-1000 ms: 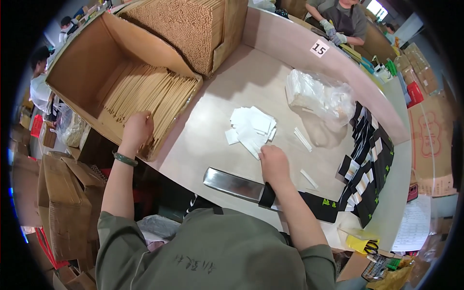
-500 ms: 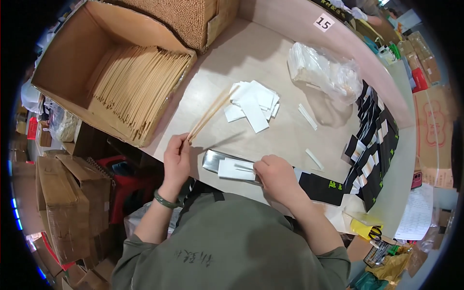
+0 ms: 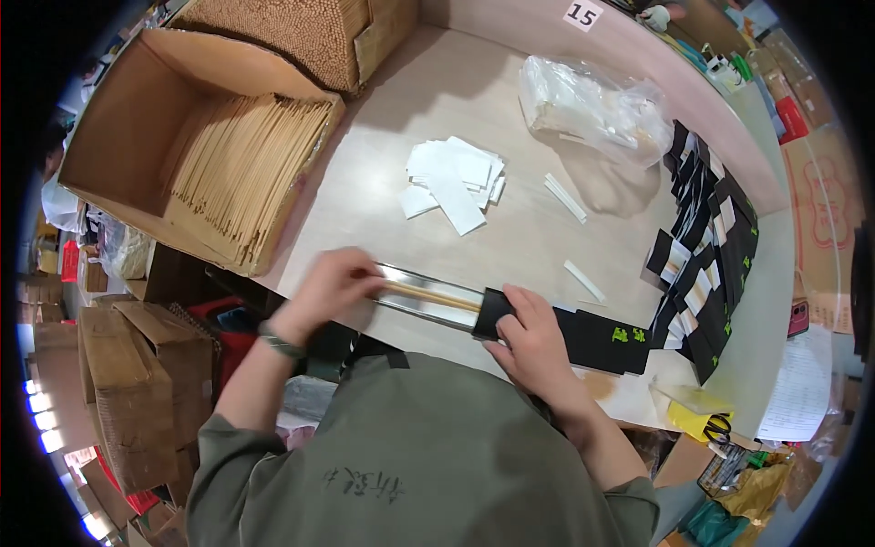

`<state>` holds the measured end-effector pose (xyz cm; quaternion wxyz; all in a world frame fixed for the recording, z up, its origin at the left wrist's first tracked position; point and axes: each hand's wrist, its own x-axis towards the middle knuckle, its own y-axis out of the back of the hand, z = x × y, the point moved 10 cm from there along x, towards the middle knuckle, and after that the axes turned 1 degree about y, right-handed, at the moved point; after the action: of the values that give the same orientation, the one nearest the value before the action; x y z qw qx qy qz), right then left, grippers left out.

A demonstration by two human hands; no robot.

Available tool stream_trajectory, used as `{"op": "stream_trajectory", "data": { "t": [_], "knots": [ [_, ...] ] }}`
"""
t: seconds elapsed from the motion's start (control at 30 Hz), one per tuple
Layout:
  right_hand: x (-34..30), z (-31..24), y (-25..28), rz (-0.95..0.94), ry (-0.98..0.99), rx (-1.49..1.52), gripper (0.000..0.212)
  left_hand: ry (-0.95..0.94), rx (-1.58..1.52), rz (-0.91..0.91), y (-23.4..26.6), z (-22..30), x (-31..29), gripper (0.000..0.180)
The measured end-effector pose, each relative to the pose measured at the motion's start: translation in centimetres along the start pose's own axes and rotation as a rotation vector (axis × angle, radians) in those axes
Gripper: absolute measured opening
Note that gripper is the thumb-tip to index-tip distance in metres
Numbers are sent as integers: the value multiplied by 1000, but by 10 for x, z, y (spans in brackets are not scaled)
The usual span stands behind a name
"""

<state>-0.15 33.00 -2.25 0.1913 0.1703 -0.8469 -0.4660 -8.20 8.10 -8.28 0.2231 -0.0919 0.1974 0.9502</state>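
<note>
My left hand (image 3: 339,284), slightly blurred, pinches the near ends of a pair of wooden chopsticks (image 3: 428,293). The chopsticks lie along a shiny metal channel (image 3: 437,312), and their far ends reach the mouth of a black paper sleeve (image 3: 492,314). Around that sleeve my right hand (image 3: 533,339) is closed, thumb below and fingers above. To its right lies a black sleeve with green marks (image 3: 602,341); whether it is one piece with the gripped one is hidden by the hand. A pile of white paper slips (image 3: 456,182) lies beyond the channel.
At left stands a cardboard box (image 3: 118,118) of chopsticks (image 3: 246,173), with another full box (image 3: 273,32) behind. A clear plastic bag (image 3: 592,109) and narrow white strips (image 3: 565,199) lie on the table. Overlapping black sleeves (image 3: 706,246) line the right-hand wall.
My left hand has lowered the chopsticks from a raised slant to the channel, pointing into the sleeve. My right hand now grips the sleeve's mouth; the white slip on the channel is out of sight.
</note>
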Motion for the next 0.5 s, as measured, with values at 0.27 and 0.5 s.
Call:
{"op": "stream_trajectory", "data": {
  "t": [0.27, 0.5],
  "knots": [
    [12, 0, -8, 32, -120, -155, 42, -162, 378, 377, -41, 58, 18, 21],
    [9, 1, 8, 47, -36, -52, 42, -316, 254, 19, -96, 108, 3, 75]
  ]
}}
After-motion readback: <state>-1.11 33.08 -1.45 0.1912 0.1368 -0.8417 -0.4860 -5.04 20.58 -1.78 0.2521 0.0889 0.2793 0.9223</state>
